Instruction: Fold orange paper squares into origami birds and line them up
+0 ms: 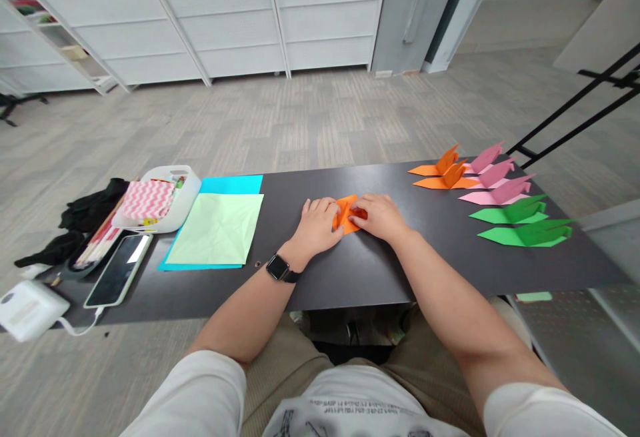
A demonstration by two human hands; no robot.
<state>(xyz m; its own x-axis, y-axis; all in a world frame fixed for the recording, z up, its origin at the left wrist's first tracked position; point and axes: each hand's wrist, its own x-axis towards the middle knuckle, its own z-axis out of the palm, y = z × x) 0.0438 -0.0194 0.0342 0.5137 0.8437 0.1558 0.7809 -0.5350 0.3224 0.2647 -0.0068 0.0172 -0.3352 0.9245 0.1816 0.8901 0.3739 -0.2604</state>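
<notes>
A folded piece of orange origami paper (349, 213) lies on the dark table between my two hands. My left hand (319, 225), with a black watch on its wrist, is at the paper's left side, thumb and fingers closed on it. From the right, my right hand (379, 215) grips the other side with curled fingers. My fingers hide part of the folds. To the left lies a light green paper sheet (217, 229) on top of blue paper (233, 185).
Folded orange cranes (440, 178), pink cranes (500, 191) and green cranes (525, 231) stand at the table's right end. At the left are a white basket (187, 207), a phone (120, 270) cabled to a white charger (33, 309), and black cloth (93, 207).
</notes>
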